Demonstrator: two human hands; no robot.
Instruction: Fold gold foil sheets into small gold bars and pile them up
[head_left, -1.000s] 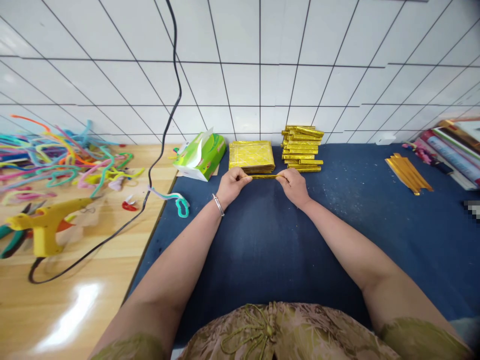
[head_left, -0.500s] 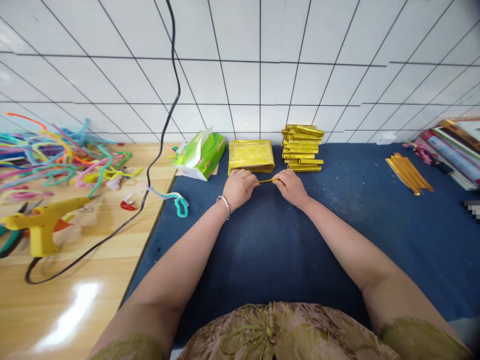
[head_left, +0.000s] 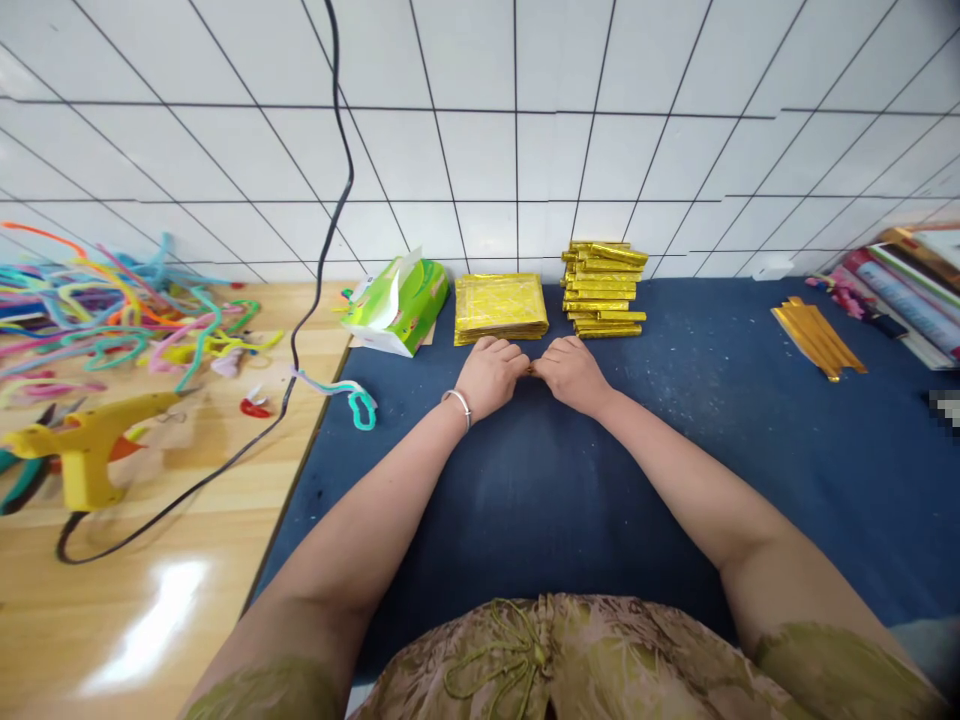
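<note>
My left hand (head_left: pixel 491 378), with a silver bangle at the wrist, and my right hand (head_left: pixel 574 375) meet almost knuckle to knuckle. Both are closed on a narrow gold foil paper strip (head_left: pixel 532 369); only a short bit shows between them, the rest hidden under the fingers. Just beyond my left hand lies a flat stack of gold foil paper sheets (head_left: pixel 501 305). Behind my right hand, a pile of rolled gold foil paper tubes (head_left: pixel 604 285) leans near the wall.
A green tissue pack (head_left: pixel 409 305) stands left of the sheets. Farther left are a yellow glue gun (head_left: pixel 94 445), its black cord (head_left: pixel 328 250) and colourful pipe cleaners (head_left: pixel 135 320). Flat gold pieces (head_left: pixel 819 338) and books (head_left: pixel 904 300) lie right on the blue cloth (head_left: pixel 675 440).
My hands have drawn closer together, so less of the gold strip shows between them. The stack and the pile stay in place; the view has shifted slightly.
</note>
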